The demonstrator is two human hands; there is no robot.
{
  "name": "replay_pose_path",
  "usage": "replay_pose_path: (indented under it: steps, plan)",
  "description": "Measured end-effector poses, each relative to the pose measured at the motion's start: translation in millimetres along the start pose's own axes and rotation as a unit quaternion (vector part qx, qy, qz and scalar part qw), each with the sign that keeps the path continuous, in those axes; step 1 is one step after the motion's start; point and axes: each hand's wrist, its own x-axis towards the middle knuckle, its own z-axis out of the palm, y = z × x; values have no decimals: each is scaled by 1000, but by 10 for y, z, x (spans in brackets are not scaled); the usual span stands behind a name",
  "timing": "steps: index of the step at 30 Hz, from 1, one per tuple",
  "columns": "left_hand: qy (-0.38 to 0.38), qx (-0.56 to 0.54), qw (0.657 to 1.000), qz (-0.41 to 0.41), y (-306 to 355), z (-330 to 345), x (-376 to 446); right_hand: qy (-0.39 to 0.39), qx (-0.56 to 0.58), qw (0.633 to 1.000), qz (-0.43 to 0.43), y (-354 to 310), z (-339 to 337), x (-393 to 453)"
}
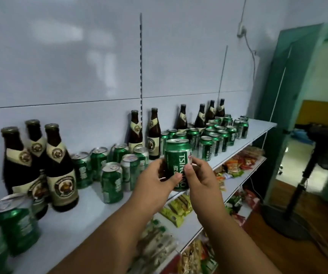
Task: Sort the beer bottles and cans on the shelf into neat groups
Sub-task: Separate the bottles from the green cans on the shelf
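I hold a green Tsingtao can (177, 155) upright above the front edge of the pale blue top shelf (84, 204). My left hand (155, 180) grips its left side and my right hand (200, 175) pinches its right side. Three brown bottles with cream labels (60, 171) stand at the left. Several green cans (117, 167) cluster behind my hands, two bottles (145, 135) stand at the wall behind them, and many more cans (216, 137) with several bottles (204, 115) fill the far right end.
Two green cans (15, 224) stand at the near left edge. Lower shelves (238, 180) carry snack packets (177, 208). A standing fan (305, 175) and a green door frame (289, 95) are on the right. A slotted rail (141, 56) runs up the wall.
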Motion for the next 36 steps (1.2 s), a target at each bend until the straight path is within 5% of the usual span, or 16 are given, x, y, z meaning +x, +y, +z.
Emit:
replay_pose_path:
  steps: [5,12,36]
  plan:
    - [-7,46,999,7,-90,1107,398,11,-75,997,8,341,-981,579]
    - [36,154,987,37,-87,1997,1158,-80,-132,988,22,526,-1802,1694]
    - [52,394,913,-93,-308,1484,3175,-370,-345,857,-100,601,-1146,4222]
